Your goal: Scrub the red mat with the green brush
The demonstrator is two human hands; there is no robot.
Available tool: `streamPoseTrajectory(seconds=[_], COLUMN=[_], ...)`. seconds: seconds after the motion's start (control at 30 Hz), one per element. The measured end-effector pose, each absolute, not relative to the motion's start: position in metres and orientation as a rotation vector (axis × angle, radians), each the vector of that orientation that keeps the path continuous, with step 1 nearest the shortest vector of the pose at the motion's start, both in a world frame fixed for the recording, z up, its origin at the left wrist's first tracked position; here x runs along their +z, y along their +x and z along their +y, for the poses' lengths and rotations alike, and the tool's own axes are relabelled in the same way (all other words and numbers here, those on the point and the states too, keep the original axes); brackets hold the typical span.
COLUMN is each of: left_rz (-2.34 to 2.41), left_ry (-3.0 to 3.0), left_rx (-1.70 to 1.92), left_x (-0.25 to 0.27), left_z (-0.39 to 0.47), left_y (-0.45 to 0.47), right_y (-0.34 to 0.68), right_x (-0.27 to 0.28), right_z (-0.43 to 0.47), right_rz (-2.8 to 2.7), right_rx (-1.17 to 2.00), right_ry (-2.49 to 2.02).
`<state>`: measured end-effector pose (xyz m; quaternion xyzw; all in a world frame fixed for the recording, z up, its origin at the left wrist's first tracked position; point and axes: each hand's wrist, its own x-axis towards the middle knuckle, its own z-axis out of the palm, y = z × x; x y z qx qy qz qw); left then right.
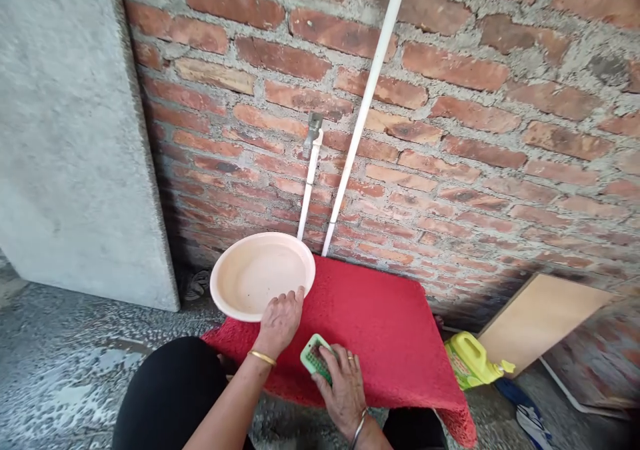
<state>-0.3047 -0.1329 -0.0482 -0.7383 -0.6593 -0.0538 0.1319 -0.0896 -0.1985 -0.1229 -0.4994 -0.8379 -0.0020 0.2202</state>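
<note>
A pale pink plastic basin (245, 280) stands tilted at the left end of a red cloth (370, 323) spread over a low, flat surface. My left hand (281, 320) is closed on the near right part of its rim, fingers curled over the edge. A few dark specks show on the basin's bottom. To the right, my right hand (344, 380) holds a green scrubbing brush (311, 355) just above or on the cloth. Thumb and fingers wrap round the brush, and part of it is hidden under them.
Behind the cloth rises a brick wall (450, 130) with a tap (313, 130) and a white pipe (367, 97). A grey slab (80, 143) stands at left above wet floor (75, 370). A yellow jug (473, 363), a leaning board (545, 317) and slippers (530, 417) are at right.
</note>
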Motion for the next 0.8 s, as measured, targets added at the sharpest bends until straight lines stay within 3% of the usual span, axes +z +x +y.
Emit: streamPoseTrajectory(seconds=[0.27,0.47,0.67,0.8], left_rz=[-1.968,-1.958,-1.919,-1.929], left_ry=[-2.167,-2.157,-2.154,-2.151], left_rx=[-0.165,-0.142,-0.154,-0.161], left_x=[-0.044,-0.048,-0.053,-0.050], left_z=[-0.133,-0.133,-0.132,-0.133], left_y=[-0.305,-0.308,-0.310,-0.309], right_y=[0.064,0.157,0.196,0.180], right_x=[-0.141,-0.135,-0.120,-0.118], right_z=[-0.205,-0.230,-0.246,-0.238], right_rz=[-1.899,-1.572,-1.124,-1.146], right_rx=[-0.277,-0.232,-0.093,-0.080], right_ry=[-1.682,-2.102,-2.409,-2.272])
